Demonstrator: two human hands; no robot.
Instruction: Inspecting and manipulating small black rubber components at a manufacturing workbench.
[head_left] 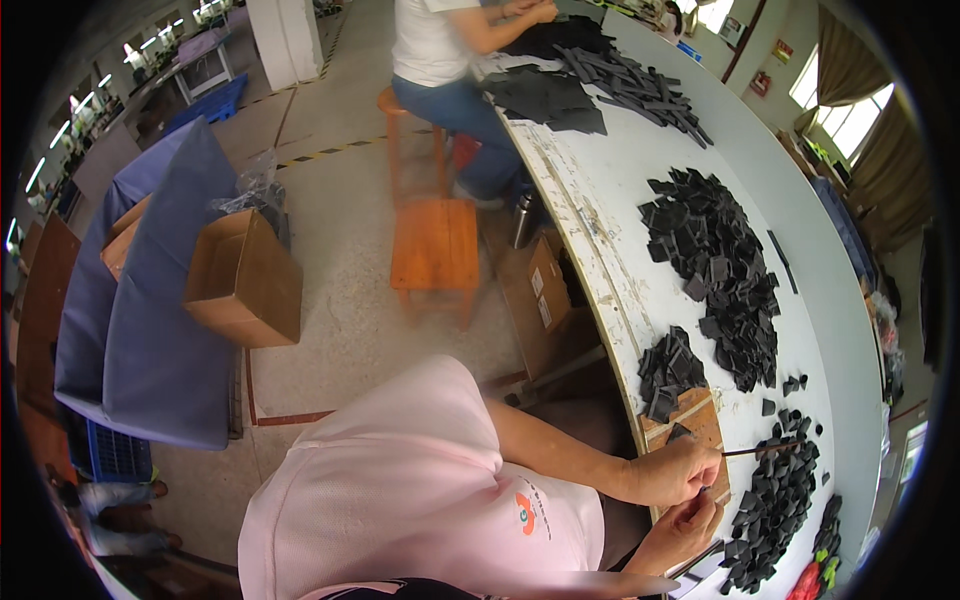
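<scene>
My left hand (676,472) is closed in a pinch over the table's near edge. A thin dark stick (752,452) juts from its fingers toward the small black pieces; its kind is not clear. Just below, my right hand (684,530) is closed, its fingertips meeting those of the left. Something small and dark shows between the fingertips, too hidden to name. Under the hands lies a brown wooden board (705,420) with a flat black piece on it. Beside it is a small heap of flat black pieces (670,372). Small folded-looking black pieces (775,510) lie beyond my hands.
A larger heap of black pieces (712,265) covers the middle of the white table (600,190). Farther along, a seated person (440,50) works beside black strips (640,85). An orange stool (435,245), a cardboard box (245,280) and a blue-grey cloth-covered bin (170,310) stand on the floor.
</scene>
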